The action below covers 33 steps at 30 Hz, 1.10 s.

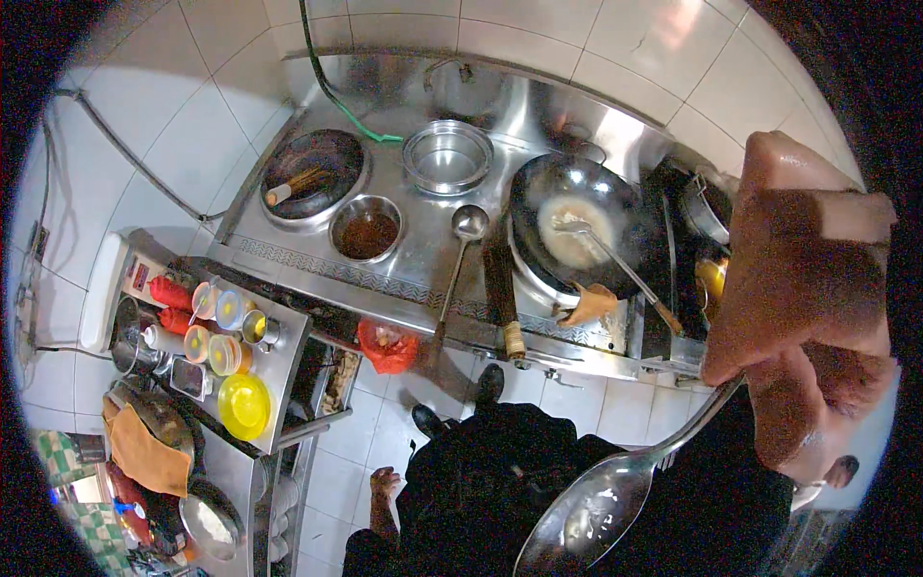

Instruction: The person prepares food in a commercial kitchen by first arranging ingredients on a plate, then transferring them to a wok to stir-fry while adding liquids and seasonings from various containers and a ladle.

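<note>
Very close up at the right, my right hand [803,288] is closed around the handle of a metal spoon [586,519]. The spoon's bowl, wet and shiny inside, points down toward the lower middle. My left hand [384,484] hangs low beside my dark clothing, its fingers loosely bent and nothing visible in it. Ahead on the steel stove, a black wok [538,183] holds cloudy pale liquid. A long-handled ladle [615,258] rests in that wok, its handle over the right rim. A tan cloth [588,305] lies at the wok's front edge.
Another ladle [469,223], a water-filled metal pot [448,159], a pot of brown contents [366,231] and a second wok with a bamboo brush [296,186] occupy the stove. At left, a steel counter [288,385] carries seasoning tubs and a yellow bowl [243,406]. A red bag [387,346] hangs at the stove front.
</note>
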{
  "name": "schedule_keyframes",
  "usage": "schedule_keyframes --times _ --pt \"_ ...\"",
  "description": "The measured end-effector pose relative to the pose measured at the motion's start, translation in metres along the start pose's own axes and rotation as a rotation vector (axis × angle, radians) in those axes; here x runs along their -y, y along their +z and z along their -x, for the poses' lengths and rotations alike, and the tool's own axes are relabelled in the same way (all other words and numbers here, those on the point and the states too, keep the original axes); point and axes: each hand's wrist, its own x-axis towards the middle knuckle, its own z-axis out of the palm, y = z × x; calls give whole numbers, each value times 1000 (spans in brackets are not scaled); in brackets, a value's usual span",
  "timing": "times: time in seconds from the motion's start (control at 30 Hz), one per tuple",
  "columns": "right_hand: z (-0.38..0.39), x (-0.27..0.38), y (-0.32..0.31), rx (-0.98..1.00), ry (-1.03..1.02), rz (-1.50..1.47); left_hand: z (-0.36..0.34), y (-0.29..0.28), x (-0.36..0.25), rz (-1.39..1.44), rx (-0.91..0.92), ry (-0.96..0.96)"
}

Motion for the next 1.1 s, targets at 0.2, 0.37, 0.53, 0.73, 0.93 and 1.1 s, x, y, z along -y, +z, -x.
schedule_keyframes --times 0.2,0.37,0.53,0.73,0.93,1.1 --pt "2 -4 1 2 15 -1 -10 -3 -4 334 91 -137" --pt "1 -2 2 6 9 -9 -11 0 7 199 -33 -131" --pt "1 -2 2 8 14 -14 -9 7 7 317 6 -124" --pt "3 -5 -1 10 34 -5 -8 11 1 1060 580 -281" --pt "-1 -1 0 15 -3 -22 -19 -6 17 1096 672 -522" --pt "1 0 3 18 -9 -27 -6 -1 21 418 127 -176"
